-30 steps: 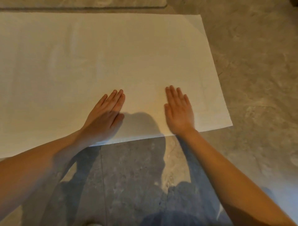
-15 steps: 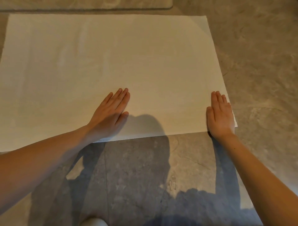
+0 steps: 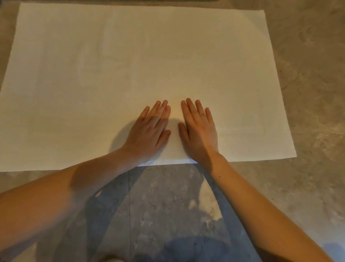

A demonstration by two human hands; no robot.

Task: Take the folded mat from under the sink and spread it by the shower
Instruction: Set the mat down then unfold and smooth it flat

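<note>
The white mat [image 3: 141,61] lies fully unfolded and flat on the grey stone floor, filling most of the view. My left hand [image 3: 149,132] rests palm down on the mat near the middle of its near edge, fingers straight and close together. My right hand [image 3: 199,131] lies flat right beside it, fingers slightly spread, a small gap between the two thumbs. Neither hand grips anything. The mat's left corners run out of view.
Grey marbled floor tiles [image 3: 308,74] surround the mat on the right and in front. A dark strip [image 3: 112,1], perhaps a threshold, runs along the mat's far edge. My shadow falls on the tiles between my forearms.
My right hand slid left along the mat's near edge from the right corner to beside my left hand. The left hand stayed put. The view shifted so more of the mat shows.
</note>
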